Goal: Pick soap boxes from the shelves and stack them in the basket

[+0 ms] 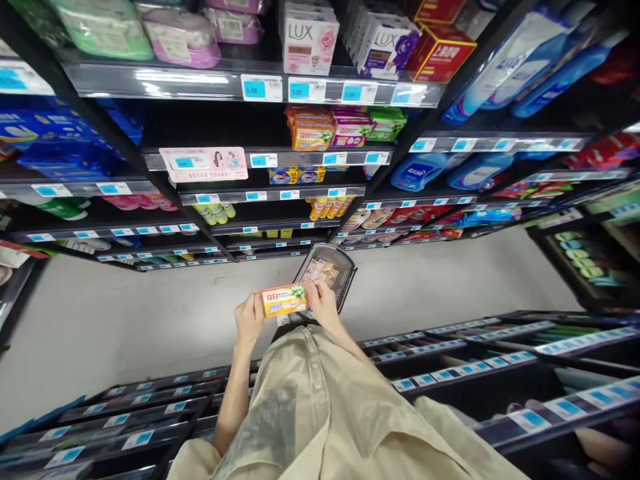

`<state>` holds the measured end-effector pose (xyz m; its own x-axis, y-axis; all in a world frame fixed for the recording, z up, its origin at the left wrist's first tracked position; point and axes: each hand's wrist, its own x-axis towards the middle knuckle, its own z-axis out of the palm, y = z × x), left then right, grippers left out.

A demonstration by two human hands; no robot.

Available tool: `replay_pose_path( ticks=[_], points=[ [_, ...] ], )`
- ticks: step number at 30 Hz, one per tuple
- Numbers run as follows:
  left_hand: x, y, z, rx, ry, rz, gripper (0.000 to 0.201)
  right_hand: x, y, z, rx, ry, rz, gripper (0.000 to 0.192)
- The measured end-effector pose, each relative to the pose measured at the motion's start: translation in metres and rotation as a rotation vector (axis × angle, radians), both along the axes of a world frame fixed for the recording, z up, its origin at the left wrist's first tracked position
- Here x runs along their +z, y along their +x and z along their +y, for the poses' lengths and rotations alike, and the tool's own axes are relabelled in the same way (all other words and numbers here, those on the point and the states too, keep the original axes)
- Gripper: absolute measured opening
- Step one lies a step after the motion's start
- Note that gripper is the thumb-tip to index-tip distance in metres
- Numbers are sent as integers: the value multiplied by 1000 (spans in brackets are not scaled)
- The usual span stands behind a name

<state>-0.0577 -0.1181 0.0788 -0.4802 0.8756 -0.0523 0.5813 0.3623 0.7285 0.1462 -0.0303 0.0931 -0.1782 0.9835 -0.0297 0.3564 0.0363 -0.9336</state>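
Head view: at the centre of the frame both hands hold one yellow-orange soap pack (284, 300) flat between them. The left hand (249, 319) is closed on its left end and the right hand (320, 300) on its right end, fingers over the top edge. Just above the pack, a dark shopping basket (327, 270) sits on the floor (125, 313).

The grip looks light at the ends only, so the pack could slip and drop beside the basket instead of into it. The beige garment (320, 413) fills the lower centre and hides the person's feet. The pack's small print is unreadable, the basket's contents are blurred, and the shelves (280, 157) bend toward the frame edges.
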Motion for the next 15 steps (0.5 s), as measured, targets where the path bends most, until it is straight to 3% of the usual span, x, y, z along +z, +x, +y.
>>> replay_pose_path(
  ticks=[4, 7, 12, 15],
  points=[
    [3, 12, 9, -62, -34, -120, 40, 6, 3, 3, -49, -188, 279, 49],
    [-5, 29, 19, -105, -69, -289, 44, 11, 8, 9, -92, -271, 401, 53],
    [-26, 64, 34, -159, -18, -610, 31, 23, 16, 23, -56, -208, 349, 50],
    [-35, 81, 40, -178, 108, -599, 60, 33, 22, 30, 17, -96, 254, 42]
  ],
)
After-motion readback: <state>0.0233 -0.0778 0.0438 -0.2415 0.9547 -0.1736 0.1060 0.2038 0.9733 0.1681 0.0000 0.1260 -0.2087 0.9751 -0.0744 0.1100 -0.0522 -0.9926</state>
